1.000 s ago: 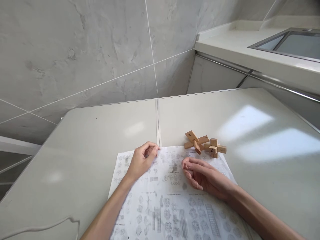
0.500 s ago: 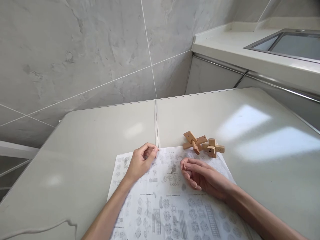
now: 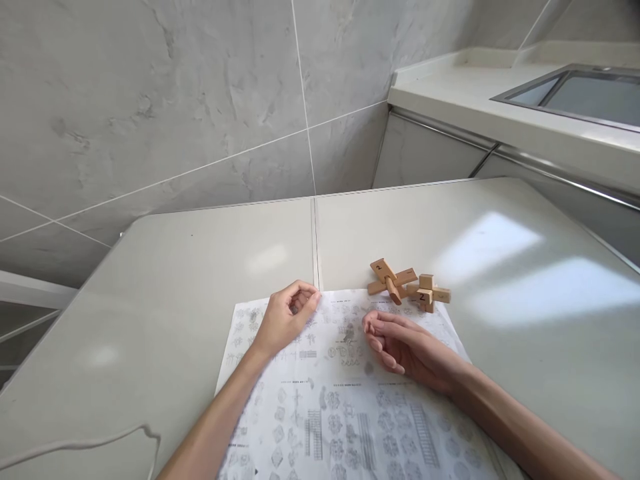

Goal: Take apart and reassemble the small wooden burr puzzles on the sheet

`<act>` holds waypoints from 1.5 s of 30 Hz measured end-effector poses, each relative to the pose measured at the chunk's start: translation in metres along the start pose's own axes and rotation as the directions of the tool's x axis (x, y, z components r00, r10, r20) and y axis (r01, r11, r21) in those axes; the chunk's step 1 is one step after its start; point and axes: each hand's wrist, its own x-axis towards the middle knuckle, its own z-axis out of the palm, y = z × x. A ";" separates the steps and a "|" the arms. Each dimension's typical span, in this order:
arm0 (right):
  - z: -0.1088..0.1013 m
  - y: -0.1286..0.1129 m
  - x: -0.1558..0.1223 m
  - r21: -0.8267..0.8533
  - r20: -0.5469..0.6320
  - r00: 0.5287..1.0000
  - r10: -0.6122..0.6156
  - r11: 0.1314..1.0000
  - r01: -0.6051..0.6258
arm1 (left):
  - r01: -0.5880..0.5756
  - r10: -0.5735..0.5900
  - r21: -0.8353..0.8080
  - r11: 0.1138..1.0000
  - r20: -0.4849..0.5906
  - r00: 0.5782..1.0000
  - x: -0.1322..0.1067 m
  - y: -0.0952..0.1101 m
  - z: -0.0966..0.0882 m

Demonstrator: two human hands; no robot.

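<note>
A printed sheet (image 3: 350, 407) full of small puzzle diagrams lies on the pale table (image 3: 165, 293) before me. My left hand (image 3: 286, 319) rests on the sheet's far left part, fingers loosely curled, nothing in them. On the sheet's middle lies my right hand (image 3: 403, 348), fingers curled slightly and together, holding nothing. Just beyond the right hand, at the sheet's far edge, sit several wooden puzzle pieces (image 3: 409, 285) with numbers on them, partly interlocked. Neither hand touches them.
The table has a seam (image 3: 314, 240) running away from me. Grey tiled wall (image 3: 200, 100) rises behind it. A counter with a steel sink (image 3: 575, 90) stands at the upper right. A thin cable (image 3: 85, 443) lies at the table's near left.
Both hands stay in the same places on the sheet. Only the camera view has shifted slightly.
</note>
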 end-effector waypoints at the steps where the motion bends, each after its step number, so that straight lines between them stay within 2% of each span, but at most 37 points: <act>1: 0.000 0.000 0.000 -0.001 -0.002 1.000 -0.002 1.000 0.002 | -0.001 0.001 0.000 1.000 -0.001 1.000 0.000 0.000 0.000; 45: 0.001 -0.002 0.000 -0.030 -0.015 1.000 -0.017 0.999 0.016 | 0.000 -0.001 0.032 0.999 0.008 1.000 0.001 0.001 0.000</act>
